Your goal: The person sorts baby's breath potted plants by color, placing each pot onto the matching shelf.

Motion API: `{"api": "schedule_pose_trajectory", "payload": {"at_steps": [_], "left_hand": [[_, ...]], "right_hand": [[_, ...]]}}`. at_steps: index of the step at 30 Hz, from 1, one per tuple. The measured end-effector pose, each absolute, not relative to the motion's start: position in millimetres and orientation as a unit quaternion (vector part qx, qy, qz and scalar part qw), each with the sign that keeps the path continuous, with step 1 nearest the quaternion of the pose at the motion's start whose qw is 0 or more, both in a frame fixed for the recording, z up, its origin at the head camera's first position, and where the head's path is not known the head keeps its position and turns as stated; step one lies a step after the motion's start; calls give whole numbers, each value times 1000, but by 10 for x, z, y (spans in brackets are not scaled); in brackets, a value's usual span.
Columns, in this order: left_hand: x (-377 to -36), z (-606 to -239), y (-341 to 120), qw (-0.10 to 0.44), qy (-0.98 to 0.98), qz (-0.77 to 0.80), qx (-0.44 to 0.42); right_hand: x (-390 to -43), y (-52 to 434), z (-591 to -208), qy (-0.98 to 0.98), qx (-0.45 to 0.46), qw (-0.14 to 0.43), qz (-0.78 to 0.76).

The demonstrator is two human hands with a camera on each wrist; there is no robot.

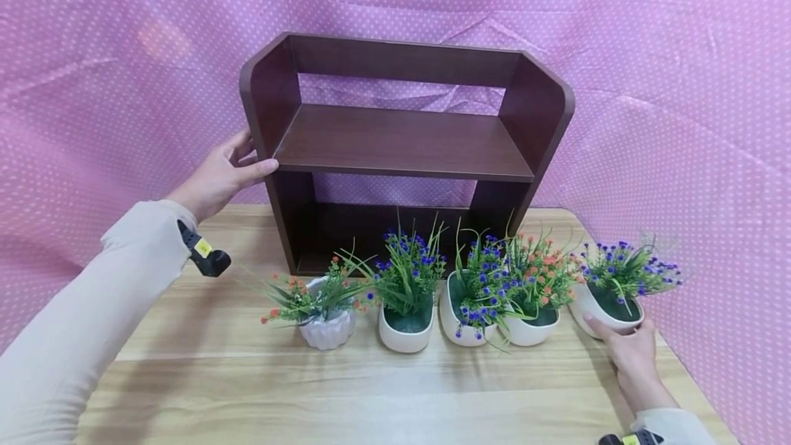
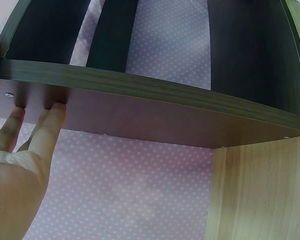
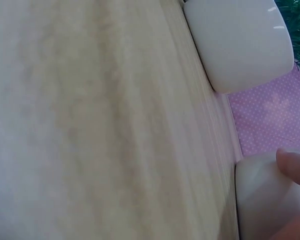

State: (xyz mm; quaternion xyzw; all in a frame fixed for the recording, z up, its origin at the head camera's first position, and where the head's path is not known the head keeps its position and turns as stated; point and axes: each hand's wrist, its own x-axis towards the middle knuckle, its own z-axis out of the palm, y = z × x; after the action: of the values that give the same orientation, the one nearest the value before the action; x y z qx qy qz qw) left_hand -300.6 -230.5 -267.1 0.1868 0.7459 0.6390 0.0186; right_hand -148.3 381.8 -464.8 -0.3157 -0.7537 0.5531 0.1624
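So far nothing stands on the brown shelf (image 1: pixel 402 143): all five flower pots line the desk (image 1: pixel 383 390) in front of it. The left hand (image 1: pixel 219 174) steadies the shelf's left side panel, fingers straight, thumb on its front edge. The right hand (image 1: pixel 633 356) touches the rightmost pot (image 1: pixel 608 307) with extended fingers, judged barely begun

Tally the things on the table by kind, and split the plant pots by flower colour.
Wooden shelf: 1
Pots with orange flowers: 2, the ribbed pot and the fourth pot
Pots with purple flowers: 3, the second pot, the third pot and the rightmost pot
Total: 6
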Motion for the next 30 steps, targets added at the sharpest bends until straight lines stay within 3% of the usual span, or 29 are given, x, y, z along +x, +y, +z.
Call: {"api": "schedule_pose_trajectory", "payload": {"at_steps": [16,30], "left_hand": [[-2997,-2663,-2291,19,745,640,188],[-2977,-2657,-2291,17,750,635,184]], "right_hand": [[-1444,3862,-4697,-730,-310,183,581],[-1399,3866,-4478,-703,-310,181,613]]}}
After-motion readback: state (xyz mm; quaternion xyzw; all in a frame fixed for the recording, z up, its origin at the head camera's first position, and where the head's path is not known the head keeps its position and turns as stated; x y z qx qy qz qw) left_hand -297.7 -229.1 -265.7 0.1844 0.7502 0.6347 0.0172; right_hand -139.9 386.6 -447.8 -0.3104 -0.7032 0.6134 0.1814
